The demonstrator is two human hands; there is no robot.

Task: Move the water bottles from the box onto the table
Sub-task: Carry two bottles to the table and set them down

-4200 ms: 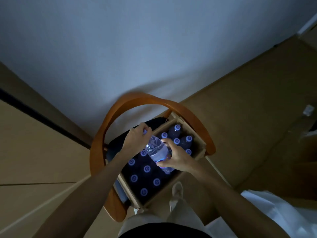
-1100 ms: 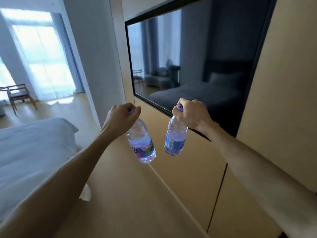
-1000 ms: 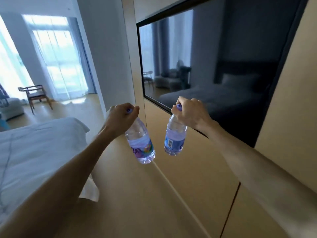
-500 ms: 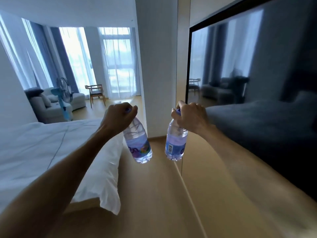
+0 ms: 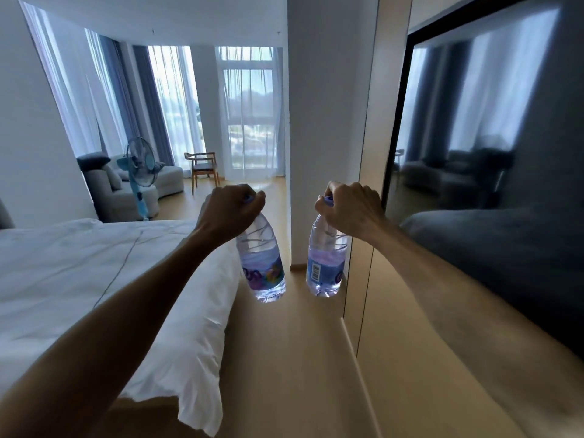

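Carrying is the step in hand: two water bottles hang in the air ahead of the person, and no table shows in the head view, so the set-down spot cannot be judged yet. To do it well, the person should hold each bottle by a firm grip at the neck, let the bodies hang straight rather than swing, and keep them apart so they do not knock together. The passage between the bed (image 5: 94, 279) on the left and the dark wall screen (image 5: 493, 191) on the right looks narrow, so the arms are best kept in.

The left hand (image 5: 229, 213) has its fingers curled tight over the cap and neck of the left bottle (image 5: 262, 263). The body of that bottle hangs below the knuckles and tilts a little, its base toward the middle. The right hand (image 5: 350, 207) is clamped the same way on the right bottle (image 5: 325, 263); a bit of purple cap peeps out beside the thumb, and the body hangs nearly upright under the fist. Both bottles are clear of the floor and near each other without touching.
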